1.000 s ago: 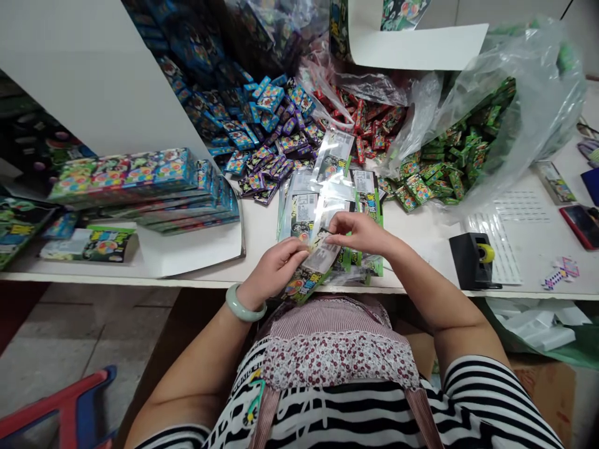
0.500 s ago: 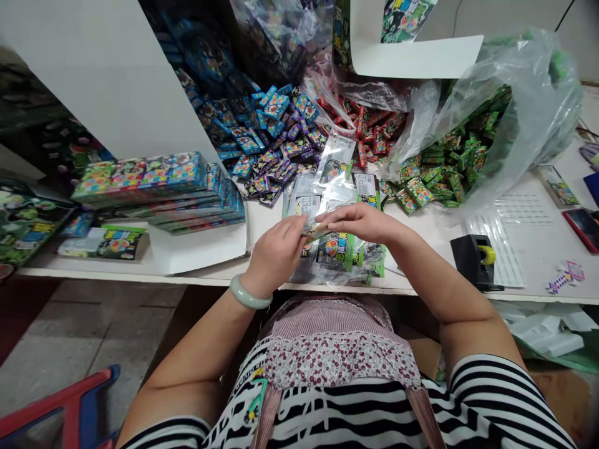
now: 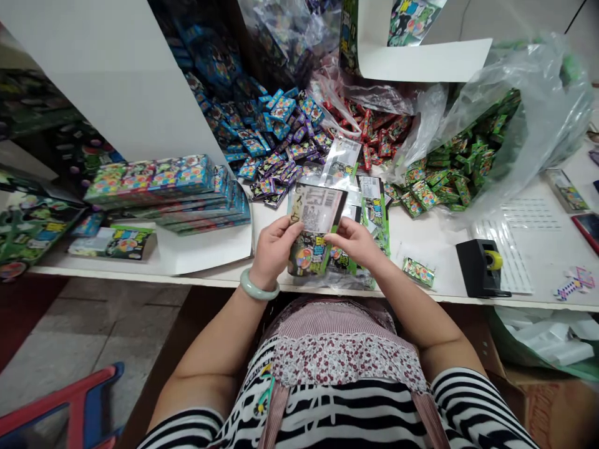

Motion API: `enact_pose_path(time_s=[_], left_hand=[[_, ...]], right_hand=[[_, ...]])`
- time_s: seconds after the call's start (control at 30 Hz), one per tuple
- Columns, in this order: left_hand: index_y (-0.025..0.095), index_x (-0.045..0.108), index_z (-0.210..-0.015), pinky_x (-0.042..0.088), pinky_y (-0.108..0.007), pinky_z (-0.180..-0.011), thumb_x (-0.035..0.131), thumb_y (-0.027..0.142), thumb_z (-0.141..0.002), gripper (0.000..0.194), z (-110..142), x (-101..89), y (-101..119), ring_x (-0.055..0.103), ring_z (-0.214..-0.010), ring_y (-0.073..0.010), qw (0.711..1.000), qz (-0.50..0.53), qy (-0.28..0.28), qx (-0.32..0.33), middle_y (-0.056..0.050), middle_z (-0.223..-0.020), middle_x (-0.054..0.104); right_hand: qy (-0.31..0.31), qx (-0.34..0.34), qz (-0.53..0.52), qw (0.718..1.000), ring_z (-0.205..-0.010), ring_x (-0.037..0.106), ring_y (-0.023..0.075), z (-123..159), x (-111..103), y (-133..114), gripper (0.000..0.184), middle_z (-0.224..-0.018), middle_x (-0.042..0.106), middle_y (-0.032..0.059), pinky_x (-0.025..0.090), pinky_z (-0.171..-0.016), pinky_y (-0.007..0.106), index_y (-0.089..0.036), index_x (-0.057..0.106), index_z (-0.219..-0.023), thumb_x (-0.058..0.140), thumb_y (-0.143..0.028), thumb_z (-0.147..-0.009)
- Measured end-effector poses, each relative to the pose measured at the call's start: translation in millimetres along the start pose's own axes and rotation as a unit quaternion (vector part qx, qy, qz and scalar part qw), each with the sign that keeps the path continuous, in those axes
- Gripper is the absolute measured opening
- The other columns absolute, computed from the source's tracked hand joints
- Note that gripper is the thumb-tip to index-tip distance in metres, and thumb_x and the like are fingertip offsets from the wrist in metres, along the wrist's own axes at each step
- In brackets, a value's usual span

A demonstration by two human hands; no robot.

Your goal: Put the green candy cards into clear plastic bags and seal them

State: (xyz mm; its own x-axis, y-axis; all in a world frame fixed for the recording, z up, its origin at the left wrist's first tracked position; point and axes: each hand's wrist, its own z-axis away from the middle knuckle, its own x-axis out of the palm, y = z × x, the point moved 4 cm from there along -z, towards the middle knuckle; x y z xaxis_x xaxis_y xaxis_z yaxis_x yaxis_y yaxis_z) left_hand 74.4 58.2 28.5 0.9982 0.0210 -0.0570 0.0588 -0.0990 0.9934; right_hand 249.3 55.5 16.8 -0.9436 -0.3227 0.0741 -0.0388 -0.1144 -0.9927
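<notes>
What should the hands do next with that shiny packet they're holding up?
Probably lay it flat on the pile of packets below. Both the left hand and right hand pinch the packet upright above the table edge, and similar ones already lie there.

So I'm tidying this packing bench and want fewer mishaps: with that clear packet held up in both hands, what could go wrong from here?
1. The packet is pinched only at its sides by the left hand and right hand; it might slip onto the stack of bags below.
2. A small green box lies near the table edge, beside the right forearm; it could be knocked off.
3. The green boxes in the plastic sack may slide out further.
</notes>
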Motion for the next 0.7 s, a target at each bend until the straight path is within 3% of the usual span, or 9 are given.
enact_pose_path(time_s=[0.1,0.2,0.3,0.37,0.47,0.6,0.7], left_hand=[[0.017,0.068,-0.093,0.058,-0.034,-0.072,0.072,0.053,-0.079,0.039,4.4,13.2,-22.9,0.068,-0.078,-0.0191,0.982,0.137,-0.066,-0.109,-0.004,-0.082,0.072],[0.016,0.068,-0.104,0.059,-0.033,-0.072,0.077,0.047,-0.076,0.043,19.8,18.0,-39.5,0.069,-0.08,-0.0193,0.965,0.138,-0.146,-0.168,-0.005,-0.085,0.072],[0.015,0.067,-0.106,0.06,-0.034,-0.076,0.077,0.048,-0.076,0.045,39.8,16.8,-49.9,0.07,-0.079,-0.0194,0.953,0.164,-0.144,-0.209,-0.005,-0.089,0.073],[0.016,0.065,-0.112,0.06,-0.034,-0.08,0.079,0.045,-0.075,0.048,52.1,18.1,-51.5,0.071,-0.085,-0.0203,0.946,0.18,-0.153,-0.222,-0.007,-0.096,0.074],[0.019,0.06,-0.124,0.062,-0.032,-0.077,0.081,0.036,-0.075,0.055,67.2,22.0,-49.0,0.072,-0.091,-0.0213,0.93,0.165,-0.23,-0.235,-0.009,-0.109,0.073],[0.021,0.059,-0.125,0.062,-0.031,-0.064,0.076,0.038,-0.08,0.05,72.8,20.4,-46.2,0.073,-0.079,-0.0202,0.902,0.148,-0.308,-0.264,-0.01,-0.11,0.072],[0.023,0.055,-0.13,0.061,-0.031,-0.074,0.077,0.035,-0.079,0.057,56.0,18.5,-41.5,0.071,-0.094,-0.0212,0.926,0.14,-0.28,-0.21,-0.011,-0.114,0.071]], right_hand=[[0.05,0.028,-0.019,0.998,-0.061,0.054,0.0109,-1.4,-16.3,8.9,0.042,-0.065,0.058,-0.0057,0.047,-0.061,0.027,-0.022,0.052,-0.075,0.078,-0.053,-0.065],[0.076,0.047,-0.029,0.996,-0.053,0.046,0.0082,5.3,-26.5,15.3,0.046,-0.057,0.05,-0.009,0.039,-0.054,0.024,-0.022,0.05,-0.072,0.079,-0.055,-0.061],[0.053,0.081,-0.038,0.995,-0.052,0.047,0.0085,17.7,-23.4,26.7,0.045,-0.056,0.05,-0.0091,0.039,-0.053,0.025,-0.022,0.048,-0.071,0.079,-0.054,-0.063],[0.064,0.096,-0.054,0.992,-0.052,0.048,0.0084,26.1,-22.7,34.3,0.045,-0.057,0.051,-0.0088,0.039,-0.053,0.025,-0.022,0.047,-0.071,0.079,-0.053,-0.063],[0.104,0.104,-0.078,0.986,-0.054,0.046,0.0079,37.1,-28.7,40.7,0.05,-0.059,0.051,-0.0088,0.039,-0.053,0.024,-0.022,0.044,-0.069,0.08,-0.055,-0.06],[0.099,0.103,-0.07,0.987,-0.06,0.052,0.0101,48.8,-34.9,39.5,0.047,-0.065,0.057,-0.0064,0.042,-0.056,0.025,-0.022,0.049,-0.074,0.081,-0.055,-0.062],[0.071,0.108,-0.061,0.99,-0.063,0.055,0.0111,55.0,-31.6,40.9,0.046,-0.069,0.061,-0.005,0.045,-0.057,0.026,-0.022,0.052,-0.077,0.081,-0.055,-0.063]])
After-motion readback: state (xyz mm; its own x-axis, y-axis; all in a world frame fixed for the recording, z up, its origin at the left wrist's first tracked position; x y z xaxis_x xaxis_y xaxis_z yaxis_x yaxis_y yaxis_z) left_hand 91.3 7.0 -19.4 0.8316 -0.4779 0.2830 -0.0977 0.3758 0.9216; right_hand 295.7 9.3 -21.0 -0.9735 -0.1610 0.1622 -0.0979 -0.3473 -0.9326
